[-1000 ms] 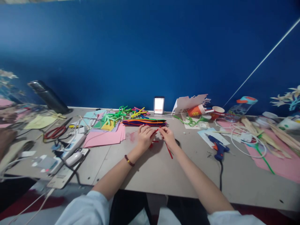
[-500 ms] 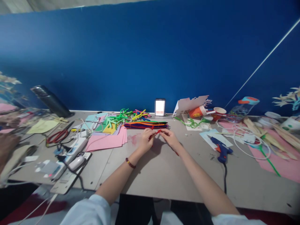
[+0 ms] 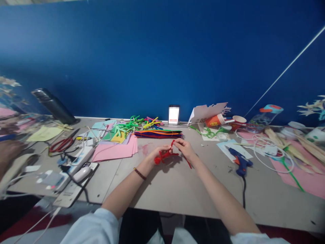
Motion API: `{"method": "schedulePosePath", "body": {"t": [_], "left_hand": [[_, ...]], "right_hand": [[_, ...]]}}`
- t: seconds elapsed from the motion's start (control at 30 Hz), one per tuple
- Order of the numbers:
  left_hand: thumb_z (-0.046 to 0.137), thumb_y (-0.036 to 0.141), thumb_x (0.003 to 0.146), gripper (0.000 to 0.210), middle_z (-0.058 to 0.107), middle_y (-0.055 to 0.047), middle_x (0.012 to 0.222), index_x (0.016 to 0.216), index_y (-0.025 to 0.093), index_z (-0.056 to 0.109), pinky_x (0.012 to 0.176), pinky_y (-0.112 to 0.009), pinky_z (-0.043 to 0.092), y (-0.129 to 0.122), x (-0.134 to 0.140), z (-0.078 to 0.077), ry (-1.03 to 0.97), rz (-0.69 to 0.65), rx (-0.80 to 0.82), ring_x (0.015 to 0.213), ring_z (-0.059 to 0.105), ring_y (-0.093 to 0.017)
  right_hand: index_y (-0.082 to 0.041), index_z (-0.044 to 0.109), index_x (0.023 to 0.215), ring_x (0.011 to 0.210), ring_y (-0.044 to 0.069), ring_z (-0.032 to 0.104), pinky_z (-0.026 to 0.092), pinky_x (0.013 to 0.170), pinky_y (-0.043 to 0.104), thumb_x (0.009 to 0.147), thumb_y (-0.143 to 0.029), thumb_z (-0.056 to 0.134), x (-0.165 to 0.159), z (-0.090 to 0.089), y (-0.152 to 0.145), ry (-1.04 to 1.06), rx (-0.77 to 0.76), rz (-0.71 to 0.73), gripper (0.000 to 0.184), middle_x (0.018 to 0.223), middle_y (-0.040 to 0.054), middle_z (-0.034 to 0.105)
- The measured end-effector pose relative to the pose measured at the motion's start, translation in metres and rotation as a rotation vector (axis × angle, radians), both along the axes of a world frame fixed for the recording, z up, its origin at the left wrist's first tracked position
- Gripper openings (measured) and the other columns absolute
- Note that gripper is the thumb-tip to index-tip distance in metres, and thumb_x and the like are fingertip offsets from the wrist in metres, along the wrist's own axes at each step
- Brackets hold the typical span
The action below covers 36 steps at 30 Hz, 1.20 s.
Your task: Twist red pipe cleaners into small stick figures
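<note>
Between my two hands is a red pipe cleaner figure (image 3: 157, 160), bent and twisted, with a round coiled end at the lower left. My left hand (image 3: 160, 151) is closed on its body. My right hand (image 3: 185, 149) pinches a twisted red strand standing up from it, and a loose red end hangs below that hand. Just beyond my fingers lies a bundle of straight pipe cleaners (image 3: 157, 134) in purple, orange, green and other colours.
Pink paper sheets (image 3: 115, 151) and bent green pipe cleaners (image 3: 124, 128) lie to the left, near a power strip (image 3: 85, 154). A blue glue gun (image 3: 242, 164) rests on the right. A lit phone (image 3: 174, 115) stands at the back. Another person's hand (image 3: 8, 149) is far left.
My left hand has turned, so the red coiled end now shows below it at the left. My right hand still pinches the red strand, slightly lower and closer in.
</note>
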<state>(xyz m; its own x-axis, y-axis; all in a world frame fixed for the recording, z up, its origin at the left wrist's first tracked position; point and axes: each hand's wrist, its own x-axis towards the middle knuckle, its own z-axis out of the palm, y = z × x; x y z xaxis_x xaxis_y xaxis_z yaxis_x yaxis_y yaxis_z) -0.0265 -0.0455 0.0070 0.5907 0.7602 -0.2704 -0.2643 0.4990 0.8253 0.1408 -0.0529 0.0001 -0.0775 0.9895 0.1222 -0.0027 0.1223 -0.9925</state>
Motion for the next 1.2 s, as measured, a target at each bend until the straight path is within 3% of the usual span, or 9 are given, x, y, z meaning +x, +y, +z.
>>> {"method": "schedulePosePath", "body": {"t": [0.1,0.27,0.37,0.43,0.5,0.73,0.97,1.2], "left_hand": [[0.079,0.035,0.059,0.029,0.062,-0.003,0.062,0.069,0.011,0.065,0.057,-0.023,0.04,-0.002,0.003,-0.002,0.086,0.117,0.07,0.055,0.054,-0.011],[0.077,0.035,0.061,0.03,0.063,-0.002,0.072,0.08,0.014,0.066,0.06,-0.023,0.041,-0.01,0.013,-0.004,0.259,0.372,0.466,0.061,0.054,-0.01],[0.073,0.036,0.066,0.023,0.063,-0.002,0.071,0.074,0.015,0.066,0.066,-0.025,0.043,-0.014,0.016,-0.002,0.4,0.475,0.648,0.067,0.055,-0.012],[0.07,0.039,0.068,0.023,0.064,-0.003,0.07,0.072,0.016,0.066,0.067,-0.026,0.044,-0.015,0.016,0.001,0.432,0.493,0.681,0.068,0.055,-0.014],[0.07,0.043,0.067,0.028,0.063,-0.002,0.067,0.071,0.016,0.066,0.064,-0.026,0.043,-0.015,0.014,0.002,0.387,0.467,0.614,0.064,0.054,-0.013],[0.077,0.048,0.06,0.036,0.056,-0.003,0.058,0.062,0.015,0.061,0.059,-0.027,0.041,-0.009,0.009,-0.001,0.013,0.113,0.231,0.054,0.051,-0.011],[0.078,0.047,0.058,0.037,0.054,-0.003,0.059,0.063,0.016,0.059,0.063,-0.029,0.041,-0.009,0.009,-0.011,-0.11,-0.096,0.194,0.058,0.051,-0.013],[0.078,0.041,0.06,0.032,0.057,-0.003,0.059,0.067,0.014,0.063,0.061,-0.025,0.042,-0.013,0.011,-0.007,-0.136,-0.112,0.125,0.056,0.052,-0.011]], "right_hand": [[-0.018,0.062,0.073,0.056,0.01,0.043,0.034,0.052,0.024,0.067,-0.048,0.067,0.002,-0.006,0.003,-0.017,0.036,-0.028,0.031,0.064,-0.0018,0.056],[-0.018,0.061,0.068,0.065,0.012,0.049,0.04,0.063,0.026,0.069,-0.043,0.066,0.001,-0.006,0.003,-0.031,0.091,-0.066,0.026,0.067,-0.0005,0.058],[-0.019,0.06,0.067,0.06,0.012,0.047,0.038,0.058,0.025,0.068,-0.044,0.066,-0.001,-0.003,0.001,-0.038,0.084,-0.084,0.027,0.064,-0.001,0.057],[-0.019,0.061,0.069,0.055,0.011,0.043,0.034,0.051,0.023,0.068,-0.045,0.066,-0.002,-0.001,-0.001,-0.035,0.06,-0.086,0.027,0.062,-0.0016,0.055],[-0.019,0.062,0.071,0.051,0.009,0.039,0.029,0.046,0.023,0.068,-0.046,0.067,-0.002,0.001,-0.002,-0.021,0.029,-0.079,0.028,0.059,-0.0023,0.054],[-0.017,0.068,0.08,0.042,0.005,0.027,0.018,0.041,0.023,0.064,-0.044,0.072,0.008,0.01,-0.002,0.05,-0.066,0.087,0.031,0.048,-0.0065,0.046],[-0.016,0.068,0.082,0.039,0.003,0.028,0.015,0.04,0.021,0.059,-0.044,0.077,0.01,0.006,-0.005,0.247,-0.26,0.287,0.038,0.049,-0.0061,0.051],[-0.017,0.062,0.072,0.039,0.004,0.036,0.019,0.04,0.019,0.055,-0.045,0.08,0.006,0.004,-0.006,0.322,-0.299,0.25,0.037,0.052,-0.0032,0.058]]}}
